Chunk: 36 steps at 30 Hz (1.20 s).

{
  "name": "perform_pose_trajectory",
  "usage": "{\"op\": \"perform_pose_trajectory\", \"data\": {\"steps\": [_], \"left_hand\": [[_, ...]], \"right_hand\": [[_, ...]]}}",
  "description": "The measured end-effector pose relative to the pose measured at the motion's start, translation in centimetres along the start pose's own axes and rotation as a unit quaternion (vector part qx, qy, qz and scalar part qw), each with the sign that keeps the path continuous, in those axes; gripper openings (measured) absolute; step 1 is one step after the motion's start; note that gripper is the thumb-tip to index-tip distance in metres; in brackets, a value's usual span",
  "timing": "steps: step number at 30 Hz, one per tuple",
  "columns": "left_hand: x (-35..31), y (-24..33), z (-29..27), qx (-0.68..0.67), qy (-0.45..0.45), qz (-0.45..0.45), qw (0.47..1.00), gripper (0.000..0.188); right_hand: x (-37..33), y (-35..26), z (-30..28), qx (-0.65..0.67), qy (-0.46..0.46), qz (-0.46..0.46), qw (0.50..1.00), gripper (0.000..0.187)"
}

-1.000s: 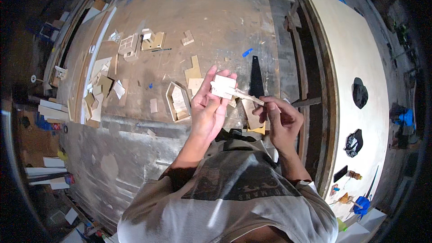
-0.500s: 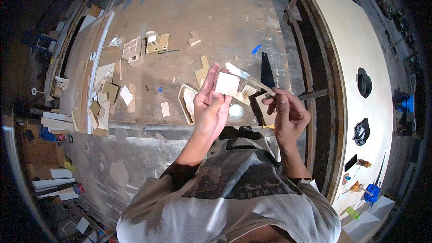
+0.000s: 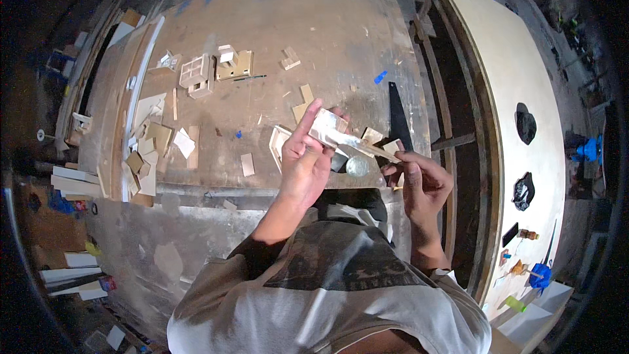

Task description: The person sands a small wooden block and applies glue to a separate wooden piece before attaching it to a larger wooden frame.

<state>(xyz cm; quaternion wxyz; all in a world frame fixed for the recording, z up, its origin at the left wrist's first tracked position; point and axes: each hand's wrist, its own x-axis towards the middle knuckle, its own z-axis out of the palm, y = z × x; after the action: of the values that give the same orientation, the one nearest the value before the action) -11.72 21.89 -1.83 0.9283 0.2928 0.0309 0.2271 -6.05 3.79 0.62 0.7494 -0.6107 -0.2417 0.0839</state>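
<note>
My left hand point(image 3: 305, 165) is closed around a small pale wooden block point(image 3: 322, 120), holding it up above the near edge of the worktable. Pinched in my right hand point(image 3: 426, 183) is a thin stick point(image 3: 381, 151) with a white-coated end. That end lies against the block's upper face, where a wet white smear shines. Just below the stick sits a round container of white stuff point(image 3: 358, 166). A shallow wooden frame point(image 3: 278, 145) lies partly hidden behind my left hand. Small wood pieces point(image 3: 372, 136) are beside the stick.
A black saw blade point(image 3: 398, 115) lies right of my hands. Small wooden models point(image 3: 196, 73) and a pencil point(image 3: 250, 77) stand farther left. Wood offcuts point(image 3: 157, 136) pile up at the left board. A pale panel point(image 3: 504, 78) with black bundles point(image 3: 523, 191) runs along the right.
The stick's white end has come down from above the block onto its face. My left hand has tilted the block, and a white smear now shows on it. The view has shifted slightly.
</note>
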Motion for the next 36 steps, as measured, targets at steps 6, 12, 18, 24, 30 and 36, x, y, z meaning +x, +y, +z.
{"op": "perform_pose_trajectory", "data": {"steps": [6,12,18,24,30,36], "left_hand": [[0.3,0.9,-1.9,0.07,-0.023,0.022,0.997,0.07],[0.1,1.9,-2.3,0.07,-0.066,0.006,0.995,0.072],[-0.1,2.6,-2.4,0.043,-0.046,0.018,0.998,0.069],[0.1,2.5,-2.8,0.049,-0.057,0.001,0.997,0.066],[0.3,2.4,-2.7,0.053,-0.039,0.022,0.998,0.069],[0.9,2.3,-3.1,0.043,-0.083,0.008,0.996,0.07]], "right_hand": [[1.2,-0.6,1.1,-0.208,-0.05,-0.153,0.965,0.032],[1.9,0.1,1.8,-0.259,-0.076,-0.237,0.933,0.041],[1.8,0.3,1.7,-0.232,-0.089,-0.205,0.947,0.027],[2.2,0.5,2.2,-0.181,-0.066,-0.206,0.96,0.021],[3.0,0.9,2.7,-0.183,-0.056,-0.166,0.968,0.015],[3.0,0.6,1.1,-0.148,-0.055,-0.172,0.972,0.018]]}}
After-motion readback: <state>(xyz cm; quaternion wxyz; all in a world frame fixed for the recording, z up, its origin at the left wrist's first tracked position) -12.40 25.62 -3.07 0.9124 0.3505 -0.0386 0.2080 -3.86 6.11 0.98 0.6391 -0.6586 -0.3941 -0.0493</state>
